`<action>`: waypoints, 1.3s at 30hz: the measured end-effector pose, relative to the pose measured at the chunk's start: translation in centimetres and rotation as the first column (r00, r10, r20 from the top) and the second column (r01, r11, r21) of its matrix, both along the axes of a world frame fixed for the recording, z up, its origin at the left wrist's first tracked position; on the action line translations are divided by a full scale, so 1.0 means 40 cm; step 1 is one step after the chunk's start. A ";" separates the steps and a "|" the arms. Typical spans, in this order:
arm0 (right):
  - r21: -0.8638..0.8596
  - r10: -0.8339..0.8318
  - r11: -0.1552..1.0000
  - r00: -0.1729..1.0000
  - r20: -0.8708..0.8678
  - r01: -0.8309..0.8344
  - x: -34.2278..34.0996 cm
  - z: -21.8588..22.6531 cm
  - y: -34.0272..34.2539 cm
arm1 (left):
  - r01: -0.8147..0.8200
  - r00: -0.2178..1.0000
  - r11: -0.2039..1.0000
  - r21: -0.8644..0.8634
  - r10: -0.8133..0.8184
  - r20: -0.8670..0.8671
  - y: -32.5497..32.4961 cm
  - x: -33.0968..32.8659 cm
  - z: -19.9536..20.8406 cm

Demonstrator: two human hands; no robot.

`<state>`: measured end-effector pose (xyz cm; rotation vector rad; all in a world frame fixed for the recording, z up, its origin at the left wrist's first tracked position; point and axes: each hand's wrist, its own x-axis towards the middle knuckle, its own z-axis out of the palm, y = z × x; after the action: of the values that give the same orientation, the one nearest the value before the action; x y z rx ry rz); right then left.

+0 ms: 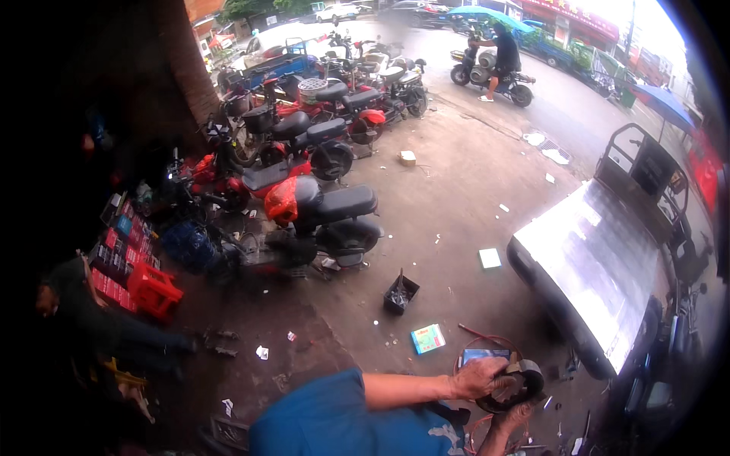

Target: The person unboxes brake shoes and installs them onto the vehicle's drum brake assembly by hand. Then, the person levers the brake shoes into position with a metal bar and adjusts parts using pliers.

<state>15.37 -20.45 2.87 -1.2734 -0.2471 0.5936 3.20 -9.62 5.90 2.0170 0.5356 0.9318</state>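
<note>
A dark, thick ring-shaped part (535, 377) is held between my two hands, low and right of the middle. My left hand (479, 378) grips its left side, fingers closed around the upper edge. From below, my right hand (518, 416) holds the lower edge with its fingers curled. The inside of the ring is partly hidden by my left fingers. Just behind my hands a blue flat box (487, 354) lies on the ground, with a reddish hose (477, 331) curving around it. A green and yellow box (428, 339) rests to the left of them.
Farther ahead stands a black bin (401, 295) with thin tools inside. A flatbed cart (589, 258) blocks the right side. Parked electric scooters (334, 213) line the left, near a red stool (154, 292) and a person (114, 319). On the road, a rider (502, 57) sits on a scooter.
</note>
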 end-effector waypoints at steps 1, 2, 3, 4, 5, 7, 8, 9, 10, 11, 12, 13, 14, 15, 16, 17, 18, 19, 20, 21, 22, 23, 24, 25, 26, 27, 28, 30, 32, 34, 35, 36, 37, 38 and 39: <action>-0.074 -0.015 0.997 1.000 0.004 0.015 -0.002 0.017 -0.023 | 0.007 1.000 0.999 -0.044 -0.007 0.005 -0.001 0.003 0.008; -0.077 -0.009 0.997 1.000 0.018 0.010 0.024 -0.048 -0.045 | 0.020 0.999 0.996 -0.087 -0.024 -0.038 0.005 -0.002 0.012; -0.085 -0.037 0.995 0.998 0.058 0.042 0.002 -0.025 -0.045 | 0.057 0.997 0.995 -0.076 -0.061 -0.049 0.022 0.002 0.017; -0.117 -0.001 0.993 0.996 0.093 0.012 -0.016 0.029 -0.040 | 0.061 0.995 0.986 -0.153 -0.072 -0.063 0.024 0.005 0.033; -0.104 -0.110 0.989 0.993 -0.029 0.106 -0.010 -0.016 -0.034 | 0.063 0.993 0.986 -0.155 -0.078 -0.093 0.031 -0.002 0.039; -0.236 -0.168 0.959 0.985 -0.027 0.157 -0.054 0.032 -0.005 | 0.076 0.975 0.961 -0.267 -0.128 -0.183 0.049 -0.017 0.028; -0.283 -0.109 0.952 0.993 0.038 0.116 -0.071 0.036 -0.008 | 0.089 0.990 0.966 -0.242 -0.113 -0.085 0.052 -0.028 0.016; -0.231 -0.175 0.959 0.984 -0.025 0.164 -0.080 0.008 0.006 | 0.095 0.995 0.972 -0.216 -0.094 0.016 0.061 -0.031 0.004; -0.325 -0.157 0.932 0.987 0.045 0.163 -0.076 -0.030 -0.003 | 0.127 0.990 0.951 -0.284 -0.137 -0.016 0.072 -0.038 0.006; -0.419 -0.121 0.895 0.988 0.098 0.151 -0.077 -0.054 -0.018 | 0.145 0.983 0.928 -0.344 -0.173 -0.054 0.078 -0.042 0.016; -0.384 -0.159 0.905 0.983 0.089 0.181 -0.087 -0.016 -0.005 | 0.159 0.978 0.925 -0.346 -0.196 -0.075 0.078 -0.038 0.023; -0.342 -0.181 0.919 0.980 0.083 0.198 -0.089 0.020 0.002 | 0.158 0.975 0.927 -0.340 -0.201 -0.094 0.078 -0.029 0.031; -0.418 -0.149 0.887 0.979 0.139 0.194 -0.073 -0.032 -0.032 | 0.207 0.960 0.917 -0.342 -0.258 -0.112 0.072 -0.008 0.039; -0.421 -0.188 0.879 0.974 0.130 0.226 -0.069 -0.013 -0.048 | 0.240 0.947 0.908 -0.344 -0.297 -0.121 0.066 0.010 0.033; -0.402 -0.229 0.885 0.971 0.064 0.235 -0.065 0.032 -0.056 | 0.260 0.944 0.924 -0.280 -0.305 -0.128 0.057 0.026 0.029; -0.380 -0.265 0.892 0.964 -0.002 0.244 -0.054 0.056 -0.067 | 0.278 0.942 0.937 -0.213 -0.309 -0.133 0.045 0.045 0.027; -0.407 -0.260 0.873 0.962 0.079 0.269 -0.039 0.056 -0.095 | 0.273 0.932 0.903 -0.331 -0.334 -0.142 0.022 0.066 0.043; -0.406 -0.282 0.868 0.957 0.073 0.287 -0.025 0.051 -0.122 | 0.292 0.923 0.898 -0.329 -0.354 -0.149 0.000 0.089 0.052; -0.385 -0.265 0.880 0.961 0.083 0.276 -0.009 0.043 -0.150 | 0.285 0.921 0.870 -0.403 -0.365 -0.134 -0.020 0.114 0.059; -0.364 -0.246 0.894 0.965 0.094 0.263 0.005 0.036 -0.176 | 0.274 0.921 0.837 -0.473 -0.370 -0.121 -0.039 0.136 0.062; -0.360 -0.262 0.891 0.961 0.089 0.276 0.020 0.033 -0.207 | 0.255 0.902 0.841 -0.477 -0.385 -0.197 -0.054 0.160 0.049; -0.393 -0.258 0.868 0.951 0.169 0.305 0.038 0.030 -0.244 | 0.266 0.895 0.840 -0.473 -0.398 -0.202 -0.076 0.188 0.039; -0.421 -0.244 0.844 0.938 0.246 0.331 0.056 0.028 -0.277 | 0.245 0.871 0.789 -0.563 -0.435 -0.230 -0.099 0.216 0.033; -0.417 -0.255 0.844 0.937 0.240 0.336 0.073 0.027 -0.309 | 0.215 0.844 0.732 -0.647 -0.472 -0.254 -0.126 0.245 0.024; -0.424 -0.283 0.821 0.917 0.283 0.384 0.091 0.027 -0.344 | 0.218 0.826 0.721 -0.658 -0.496 -0.270 -0.157 0.270 0.009; -0.426 -0.305 0.799 0.896 0.322 0.425 0.105 0.026 -0.377 | 0.216 0.822 0.726 -0.653 -0.496 -0.280 -0.196 0.293 0.013; -0.422 -0.311 0.801 0.897 0.313 0.425 0.121 0.016 -0.419 | 0.200 0.813 0.714 -0.671 -0.503 -0.293 -0.247 0.318 0.018; -0.470 -0.420 0.724 0.863 0.281 0.505 0.159 -0.008 -0.518 | 0.249 0.802 0.746 -0.618 -0.517 -0.300 -0.347 0.368 0.017; -0.423 -0.482 0.722 0.837 0.260 0.547 0.217 0.006 -0.606 | 0.267 0.790 0.769 -0.581 -0.520 -0.324 -0.456 0.423 0.040; -0.397 -0.561 0.716 0.812 0.163 0.574 0.263 0.061 -0.688 | 0.312 0.778 0.775 -0.549 -0.540 -0.320 -0.550 0.477 0.065; -0.412 -0.572 0.689 0.797 0.196 0.596 0.282 0.053 -0.736 | 0.308 0.779 0.778 -0.548 -0.537 -0.324 -0.594 0.505 0.082; -0.425 -0.580 0.663 0.781 0.230 0.617 0.301 0.047 -0.783 | 0.258 0.760 0.691 -0.675 -0.577 -0.299 -0.634 0.529 0.105; -0.370 -0.561 0.706 0.796 0.227 0.604 0.327 0.068 -0.825 | 0.202 0.746 0.590 -0.781 -0.609 -0.267 -0.664 0.552 0.118; -0.386 -0.545 0.697 0.796 0.263 0.605 0.341 0.066 -0.861 | 0.248 0.733 0.577 -0.778 -0.637 -0.238 -0.684 0.554 0.065; -0.401 -0.525 0.687 0.795 0.302 0.606 0.352 0.063 -0.887 | 0.311 0.748 0.619 -0.721 -0.628 -0.217 -0.699 0.558 -0.008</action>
<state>29.44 -55.91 5.39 -1.7878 0.1894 -0.0105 25.52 -37.59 5.57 1.5651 0.4296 -0.1074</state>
